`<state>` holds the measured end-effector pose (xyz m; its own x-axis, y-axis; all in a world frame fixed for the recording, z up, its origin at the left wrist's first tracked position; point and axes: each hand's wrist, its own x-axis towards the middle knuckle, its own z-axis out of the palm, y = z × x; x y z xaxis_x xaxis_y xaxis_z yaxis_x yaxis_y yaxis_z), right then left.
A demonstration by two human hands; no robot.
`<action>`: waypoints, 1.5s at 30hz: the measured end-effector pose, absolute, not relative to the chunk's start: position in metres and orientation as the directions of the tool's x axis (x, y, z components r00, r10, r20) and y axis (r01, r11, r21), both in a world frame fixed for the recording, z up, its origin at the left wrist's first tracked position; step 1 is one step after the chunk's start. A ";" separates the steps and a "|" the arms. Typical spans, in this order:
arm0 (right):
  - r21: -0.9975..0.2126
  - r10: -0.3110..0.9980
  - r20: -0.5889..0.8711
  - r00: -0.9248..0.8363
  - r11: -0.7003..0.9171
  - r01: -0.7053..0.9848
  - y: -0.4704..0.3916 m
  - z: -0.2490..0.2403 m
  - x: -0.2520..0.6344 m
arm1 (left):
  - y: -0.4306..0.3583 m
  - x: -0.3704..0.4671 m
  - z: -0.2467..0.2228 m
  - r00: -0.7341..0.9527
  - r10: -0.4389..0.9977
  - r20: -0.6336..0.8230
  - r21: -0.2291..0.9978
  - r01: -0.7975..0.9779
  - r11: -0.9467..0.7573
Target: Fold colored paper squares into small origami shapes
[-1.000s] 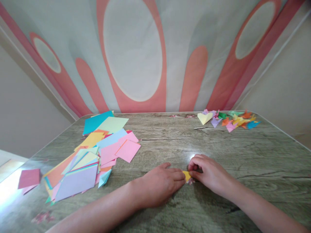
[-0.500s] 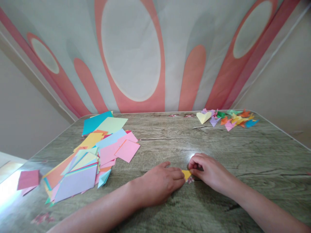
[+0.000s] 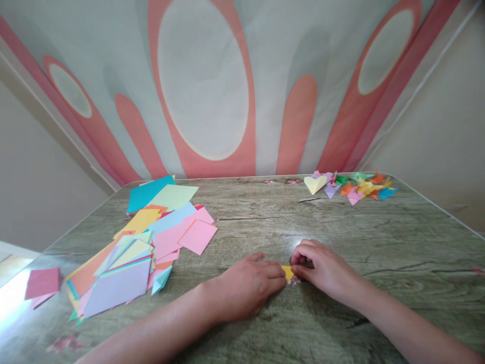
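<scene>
A small piece of folded yellow paper (image 3: 288, 273) lies on the table between my hands, most of it covered by fingers. My left hand (image 3: 255, 284) rests palm down and flat, its fingertips pressing on the paper's left side. From the right, my right hand (image 3: 316, 264) pinches the paper's other end between thumb and index finger, with the remaining fingers curled. The fold's full shape is hidden beneath the hands.
On the left of the wood-grain table (image 3: 250, 207) spreads a pile of coloured paper sheets (image 3: 117, 288), with a folded light-blue piece (image 3: 162, 279) at its edge. Dark pink squares (image 3: 42, 284) sit farther left. Several small folded paper figures (image 3: 366, 188) cluster at the back right, beside a cream paper heart (image 3: 315, 184).
My right thumb and index finger have moved slightly left along the yellow paper, closer to my left fingertips. My left hand stays on it. The whole view has shifted a little.
</scene>
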<state>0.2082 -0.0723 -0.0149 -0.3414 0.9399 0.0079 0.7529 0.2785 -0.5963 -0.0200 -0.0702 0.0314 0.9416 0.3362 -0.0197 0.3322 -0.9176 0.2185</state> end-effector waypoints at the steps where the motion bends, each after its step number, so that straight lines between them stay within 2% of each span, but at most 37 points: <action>1: -0.592 0.939 0.012 -0.344 0.284 0.754 -0.072 -0.016 0.208 | -0.069 -0.020 0.031 0.944 0.328 -0.023 0.249 0.323 -0.913; 4: -0.588 0.937 0.018 -0.349 0.293 0.754 -0.072 -0.018 0.208 | -0.067 -0.018 0.026 0.949 0.315 -0.015 0.306 0.304 -0.902; 10: -0.580 0.937 0.020 -0.349 0.295 0.759 -0.073 -0.015 0.208 | -0.067 -0.012 0.018 0.939 0.343 -0.004 0.263 0.331 -0.906; 24: -0.615 0.930 0.024 -0.367 0.303 0.728 -0.071 -0.016 0.211 | -0.068 -0.018 0.025 0.948 0.319 -0.015 0.261 0.312 -0.913; 33: -0.546 0.950 0.052 -0.309 0.286 0.787 -0.082 -0.016 0.203 | -0.071 -0.018 0.025 0.948 0.318 -0.019 0.269 0.311 -0.911; 45: -0.635 0.951 0.022 -0.309 0.252 0.730 -0.073 -0.020 0.209 | -0.076 -0.020 0.028 0.937 0.340 -0.073 0.222 0.348 -0.911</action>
